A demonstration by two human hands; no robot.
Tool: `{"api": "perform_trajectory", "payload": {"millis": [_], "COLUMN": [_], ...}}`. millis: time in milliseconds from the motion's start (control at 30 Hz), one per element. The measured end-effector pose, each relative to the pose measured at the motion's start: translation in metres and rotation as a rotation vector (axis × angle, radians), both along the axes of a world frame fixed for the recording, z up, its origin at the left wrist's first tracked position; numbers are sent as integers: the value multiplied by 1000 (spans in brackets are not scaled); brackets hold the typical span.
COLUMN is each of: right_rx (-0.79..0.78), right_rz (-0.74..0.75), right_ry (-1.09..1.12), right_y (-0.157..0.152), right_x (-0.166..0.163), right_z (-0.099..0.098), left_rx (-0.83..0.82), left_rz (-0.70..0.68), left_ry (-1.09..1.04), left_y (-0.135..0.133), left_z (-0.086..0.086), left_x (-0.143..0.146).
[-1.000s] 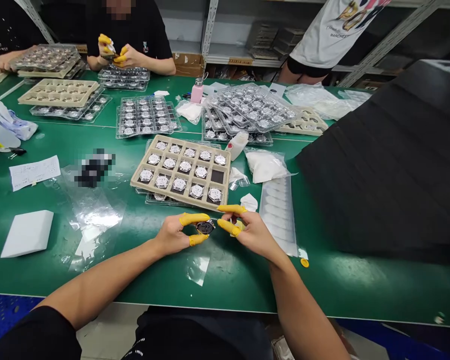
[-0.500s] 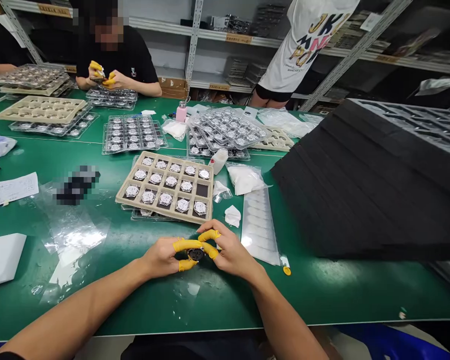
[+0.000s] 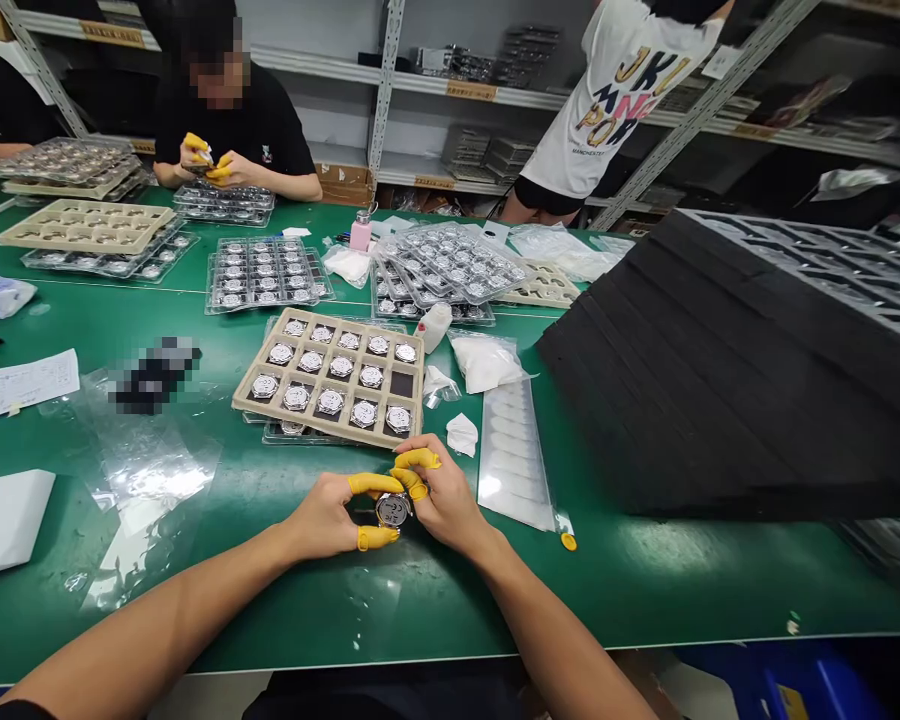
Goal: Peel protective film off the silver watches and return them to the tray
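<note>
My left hand [image 3: 330,515] and my right hand [image 3: 439,495] meet above the green table [image 3: 420,590], both wearing yellow finger cots. Together they pinch a small round metal watch case [image 3: 394,508], its pale face turned up. Just beyond my hands lies a beige tray [image 3: 335,378] with rows of similar round watch cases in its pockets, one pocket dark and bare. A small white wipe [image 3: 463,434] rests right of the tray's near corner.
A tall slanted stack of black foam trays [image 3: 727,370] fills the right. Clear plastic sheets [image 3: 150,460] and a white pad [image 3: 4,520] lie at left, a clear strip [image 3: 514,455] at right. Clear blister trays [image 3: 266,270] sit farther back. Across the table a person handles parts; another stands behind.
My hands have come together on the watch case, and it has been turned so its pale face shows instead of the dark side. The view has tilted up slightly.
</note>
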State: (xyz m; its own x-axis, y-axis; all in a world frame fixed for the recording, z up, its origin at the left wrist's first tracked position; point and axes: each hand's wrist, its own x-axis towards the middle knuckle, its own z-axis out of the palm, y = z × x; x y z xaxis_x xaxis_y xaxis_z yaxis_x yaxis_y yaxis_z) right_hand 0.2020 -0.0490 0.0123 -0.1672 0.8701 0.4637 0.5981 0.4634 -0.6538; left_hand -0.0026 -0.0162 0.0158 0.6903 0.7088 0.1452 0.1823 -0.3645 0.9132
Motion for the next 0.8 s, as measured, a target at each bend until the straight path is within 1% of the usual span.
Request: {"api": "perform_trajectory", "payload": {"millis": [100, 233, 333, 400, 500, 600, 700, 800], "right_rx": [45, 98, 105, 91, 4, -154, -290, -343], "right_rz": [-73, -175, -261, -282, -242, -138, -92, -98], "right_ry": [-32, -13, 70, 159, 333, 504, 566, 583], "right_y": [0, -1, -1, 0, 2, 2, 0, -3], "right_x": [-2, -7, -9, -8, -4, -4, -8, -14], "right_z": [-4, -8, -5, -1, 3, 2, -1, -1], "left_rx": [-31, -94, -137, -192, -330, -449, -505, -499], "left_rz": [-31, -13, -13, 24, 147, 249, 276, 270], "left_ry": [-3, -31, -34, -60, -117, -153, -179, -181], "left_y": [-1, -4, -6, -5, 2, 10, 14, 14], "left_z": [-1, -4, -5, -7, -11, -14, -14, -14], "left_x": [0, 1, 2, 3, 4, 5, 5, 5]}}
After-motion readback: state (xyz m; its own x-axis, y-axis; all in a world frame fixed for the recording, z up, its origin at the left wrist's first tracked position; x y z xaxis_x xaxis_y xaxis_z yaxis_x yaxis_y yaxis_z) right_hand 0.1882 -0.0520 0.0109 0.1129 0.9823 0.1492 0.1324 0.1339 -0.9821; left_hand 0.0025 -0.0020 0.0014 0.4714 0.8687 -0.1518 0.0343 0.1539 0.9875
